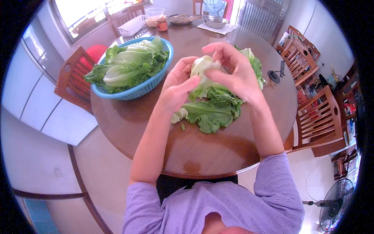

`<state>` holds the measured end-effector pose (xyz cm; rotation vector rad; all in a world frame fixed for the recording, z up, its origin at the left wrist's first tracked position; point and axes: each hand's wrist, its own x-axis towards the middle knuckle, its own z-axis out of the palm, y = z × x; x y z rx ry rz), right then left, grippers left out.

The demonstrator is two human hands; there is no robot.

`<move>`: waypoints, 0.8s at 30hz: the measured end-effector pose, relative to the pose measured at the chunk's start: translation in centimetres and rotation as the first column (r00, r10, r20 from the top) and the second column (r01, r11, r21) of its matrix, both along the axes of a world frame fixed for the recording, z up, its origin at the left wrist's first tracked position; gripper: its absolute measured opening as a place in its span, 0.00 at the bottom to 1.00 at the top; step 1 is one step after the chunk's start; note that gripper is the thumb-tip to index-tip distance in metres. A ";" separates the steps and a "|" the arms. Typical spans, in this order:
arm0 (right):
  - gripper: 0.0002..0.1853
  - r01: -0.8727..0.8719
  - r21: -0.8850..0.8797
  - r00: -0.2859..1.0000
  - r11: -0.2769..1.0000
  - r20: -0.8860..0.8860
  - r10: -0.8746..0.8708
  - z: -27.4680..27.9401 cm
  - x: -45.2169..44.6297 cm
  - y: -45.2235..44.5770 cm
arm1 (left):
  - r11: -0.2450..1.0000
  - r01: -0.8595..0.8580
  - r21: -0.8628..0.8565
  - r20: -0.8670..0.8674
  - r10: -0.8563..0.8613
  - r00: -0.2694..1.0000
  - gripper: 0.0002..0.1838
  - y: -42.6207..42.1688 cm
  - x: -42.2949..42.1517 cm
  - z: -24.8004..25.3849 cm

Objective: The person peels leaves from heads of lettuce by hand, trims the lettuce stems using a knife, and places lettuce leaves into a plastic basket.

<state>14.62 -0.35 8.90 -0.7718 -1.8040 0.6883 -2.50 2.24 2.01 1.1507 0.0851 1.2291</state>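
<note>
Above the middle of the round table I have a pale-ribbed piece of lettuce (200, 71) between my hands. My left hand (177, 84) is closed round its left side, thumb in front. From the right, my right hand (235, 74) has its thumb on the pale stalk and its fingers curled, index raised; its grip is partly hidden. Loose green lettuce leaves (214, 113) lie on the table right below my hands. More leaf (253, 64) shows behind my right hand. A small torn scrap (182, 126) lies near the left forearm.
A blue basket (144, 87) heaped with lettuce stands at the table's left. Along the far side are a white basket (132, 26), a clear tub (155, 15), an orange jar (161, 25) and a metal bowl (215, 22). A black stand (274, 76) is at right. Wooden chairs (319, 117) surround the table.
</note>
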 end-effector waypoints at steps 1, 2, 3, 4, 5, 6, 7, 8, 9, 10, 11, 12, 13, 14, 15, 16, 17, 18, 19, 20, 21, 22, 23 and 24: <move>0.20 0.010 0.033 1.000 0.999 0.003 -0.010 0.0 0.2 0.3 | 1.000 -0.010 0.002 0.010 0.010 1.000 0.25 0.0 0.0 0.0; 0.20 0.021 0.067 1.000 0.998 0.006 -0.021 -0.1 0.2 0.4 | 1.000 -0.020 0.003 0.021 0.020 1.000 0.26 0.0 0.1 0.0; 0.20 0.013 0.068 1.000 0.998 -0.010 -0.012 -0.1 0.3 0.5 | 1.000 -0.030 0.004 0.032 0.030 0.999 0.26 0.0 0.1 0.0; 0.21 0.005 0.069 1.000 0.998 -0.026 -0.003 -0.2 0.3 0.5 | 0.999 -0.033 0.003 0.031 0.033 0.999 0.26 0.1 0.1 0.0; 0.21 -0.003 0.069 0.999 0.998 -0.042 0.006 -0.2 0.3 0.6 | 0.999 -0.035 0.002 0.030 0.035 0.999 0.27 0.1 0.1 0.0; 0.21 -0.013 0.046 0.998 0.999 -0.053 0.015 -0.3 0.3 0.6 | 0.999 -0.038 0.001 0.029 0.038 0.999 0.27 0.1 0.1 0.0; 0.21 -0.023 0.023 0.998 0.999 -0.064 0.025 -0.3 0.4 0.6 | 0.999 -0.046 0.004 0.019 0.046 0.999 0.27 0.1 0.1 0.0; 0.22 -0.033 0.000 0.997 0.999 -0.075 0.033 -0.3 0.5 0.6 | 0.999 -0.053 0.008 0.010 0.053 0.999 0.27 0.1 0.1 0.1; 0.22 -0.012 0.021 0.999 1.000 -0.045 0.013 -0.3 0.4 0.5 | 0.998 -0.061 0.012 0.002 0.061 0.998 0.28 0.1 0.1 0.1; 0.22 0.009 0.042 1.000 0.999 -0.015 -0.008 -0.1 0.3 0.3 | 0.995 -0.093 0.030 -0.028 0.093 0.995 0.28 0.2 0.1 0.1; 0.22 0.029 0.064 0.999 0.998 0.015 -0.030 -0.1 0.3 0.2 | 0.991 -0.123 0.048 -0.058 0.126 0.990 0.28 0.2 0.2 0.0; 0.22 0.044 0.097 0.997 0.994 0.052 -0.049 -0.1 0.3 0.2 | 0.986 -0.154 0.067 -0.086 0.159 0.983 0.28 0.2 0.2 0.0; 0.22 0.058 0.129 0.994 0.990 0.088 -0.070 -0.1 0.3 0.2 | 0.984 -0.165 0.073 -0.096 0.171 0.981 0.28 0.3 0.2 0.0; 0.22 0.071 0.162 0.988 0.984 0.124 -0.092 -0.1 0.4 0.2 | 0.981 -0.175 0.079 -0.105 0.183 0.977 0.29 0.3 0.2 -0.1; 0.22 0.065 0.161 0.989 0.985 0.124 -0.085 -0.1 0.4 0.3 | 0.979 -0.186 0.085 -0.114 0.195 0.974 0.29 0.4 0.3 0.0; 0.22 0.058 0.161 0.989 0.985 0.123 -0.079 -0.2 0.4 0.3 | 0.982 -0.175 0.078 -0.116 0.183 0.976 0.29 0.3 0.2 0.0; 0.22 0.052 0.160 0.990 0.986 0.123 -0.072 -0.2 0.4 0.4 | 0.984 -0.163 0.071 -0.118 0.171 0.978 0.29 0.1 0.2 0.2; 0.22 0.045 0.159 0.989 0.986 0.131 -0.067 -0.2 0.5 0.4 | 0.986 -0.152 0.065 -0.120 0.159 0.980 0.29 0.0 0.1 0.2; 0.21 0.038 0.158 0.988 0.987 0.140 -0.061 -0.1 0.5 0.4 | 0.989 -0.138 0.046 -0.118 0.143 0.983 0.29 0.0 0.1 0.2; 0.21 0.032 0.158 0.987 0.987 0.148 -0.055 0.0 0.6 0.4 | 0.992 -0.123 0.028 -0.116 0.126 0.985 0.29 0.1 0.1 0.1; 0.21 0.021 0.143 0.988 0.990 0.147 -0.042 0.0 0.7 0.4 | 0.994 -0.108 0.009 -0.113 0.109 0.988 0.29 0.1 0.1 0.1; 0.21 0.010 0.127 0.989 0.992 0.146 -0.029 -0.1 0.8 0.5 | 0.995 -0.103 0.011 -0.108 0.104 0.989 0.29 0.1 0.1 0.1; 0.21 -0.001 0.112 0.989 0.994 0.144 -0.016 -0.1 0.9 0.6 | 0.995 -0.098 0.012 -0.103 0.099 0.990 0.29 0.2 0.1 0.0; 0.20 -0.003 0.113 0.988 0.994 0.151 -0.015 0.0 1.0 0.6 | 0.996 -0.093 0.013 -0.097 0.094 0.991 0.29 0.2 0.0 0.0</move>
